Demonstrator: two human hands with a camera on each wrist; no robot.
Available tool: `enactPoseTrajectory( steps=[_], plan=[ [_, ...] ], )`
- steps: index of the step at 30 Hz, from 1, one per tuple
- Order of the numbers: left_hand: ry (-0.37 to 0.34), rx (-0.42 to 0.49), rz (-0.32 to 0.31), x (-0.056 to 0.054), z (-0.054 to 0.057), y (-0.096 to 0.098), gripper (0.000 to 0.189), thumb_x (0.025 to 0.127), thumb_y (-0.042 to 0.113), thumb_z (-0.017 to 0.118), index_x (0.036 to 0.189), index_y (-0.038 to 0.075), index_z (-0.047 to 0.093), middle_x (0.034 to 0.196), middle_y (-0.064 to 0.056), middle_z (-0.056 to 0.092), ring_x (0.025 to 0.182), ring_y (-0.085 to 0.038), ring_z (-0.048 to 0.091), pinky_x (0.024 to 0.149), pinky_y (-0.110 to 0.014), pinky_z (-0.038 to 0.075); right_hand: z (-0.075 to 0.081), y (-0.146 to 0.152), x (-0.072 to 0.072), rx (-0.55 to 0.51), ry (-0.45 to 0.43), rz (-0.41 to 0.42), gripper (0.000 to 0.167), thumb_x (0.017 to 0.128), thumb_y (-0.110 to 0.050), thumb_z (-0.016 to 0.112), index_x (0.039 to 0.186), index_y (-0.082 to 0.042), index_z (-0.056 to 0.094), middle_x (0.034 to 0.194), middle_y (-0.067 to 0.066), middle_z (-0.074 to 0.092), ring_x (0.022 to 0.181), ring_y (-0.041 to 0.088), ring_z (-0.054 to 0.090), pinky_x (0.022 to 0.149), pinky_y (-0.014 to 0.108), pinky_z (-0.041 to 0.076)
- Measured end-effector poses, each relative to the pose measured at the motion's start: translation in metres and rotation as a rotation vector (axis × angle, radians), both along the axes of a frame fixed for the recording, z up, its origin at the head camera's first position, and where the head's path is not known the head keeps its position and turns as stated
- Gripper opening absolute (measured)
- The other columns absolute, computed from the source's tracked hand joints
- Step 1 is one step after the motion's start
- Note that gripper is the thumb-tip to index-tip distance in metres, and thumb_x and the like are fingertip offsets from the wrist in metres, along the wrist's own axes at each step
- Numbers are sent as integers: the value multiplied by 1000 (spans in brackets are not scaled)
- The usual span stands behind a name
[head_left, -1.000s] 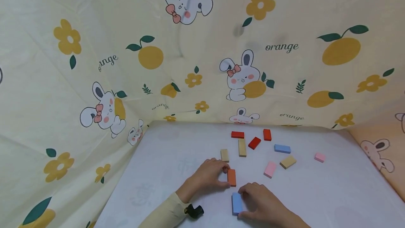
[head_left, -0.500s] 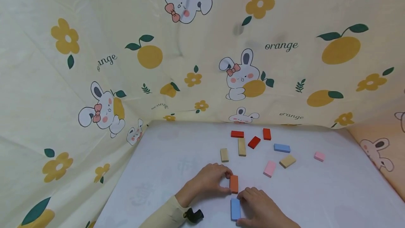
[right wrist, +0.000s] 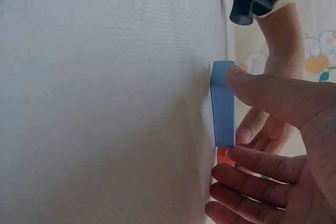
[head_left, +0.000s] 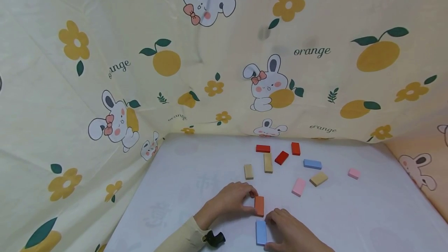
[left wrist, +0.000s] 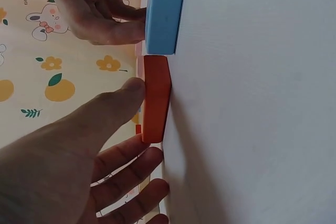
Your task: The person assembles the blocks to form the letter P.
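Left hand [head_left: 232,199] pinches the orange block [head_left: 259,206]; right hand [head_left: 292,229], the blue block [head_left: 261,233]. Both seem light, rigid: grip their ends.

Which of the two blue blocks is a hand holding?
The near blue block, just this side of the orange block: the right hand pinches it. The far blue block lies untouched.

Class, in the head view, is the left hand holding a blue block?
No, the left hand holds the orange block; the right hand holds a blue block.
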State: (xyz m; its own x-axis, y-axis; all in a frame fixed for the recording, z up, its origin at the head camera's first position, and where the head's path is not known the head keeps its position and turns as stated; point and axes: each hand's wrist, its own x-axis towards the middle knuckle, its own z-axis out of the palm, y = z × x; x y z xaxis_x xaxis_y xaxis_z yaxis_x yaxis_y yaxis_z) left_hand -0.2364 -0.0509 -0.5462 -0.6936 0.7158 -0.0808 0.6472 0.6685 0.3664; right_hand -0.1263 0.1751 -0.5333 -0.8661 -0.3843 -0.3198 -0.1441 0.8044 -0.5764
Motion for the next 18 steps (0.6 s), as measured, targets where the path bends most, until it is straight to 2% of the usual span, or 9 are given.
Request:
enactPoseTrajectory(
  steps=[18],
  plan=[
    [16, -48, -13, 7, -3, 0, 53, 89, 61, 83, 131, 32, 71, 122, 20, 67, 108, -1, 56, 97, -28, 50, 1, 0, 0, 0, 33, 19, 69, 78, -52, 94, 126, -11, 68, 111, -3, 63, 102, 25, 54, 103, 57, 53]
  ],
)
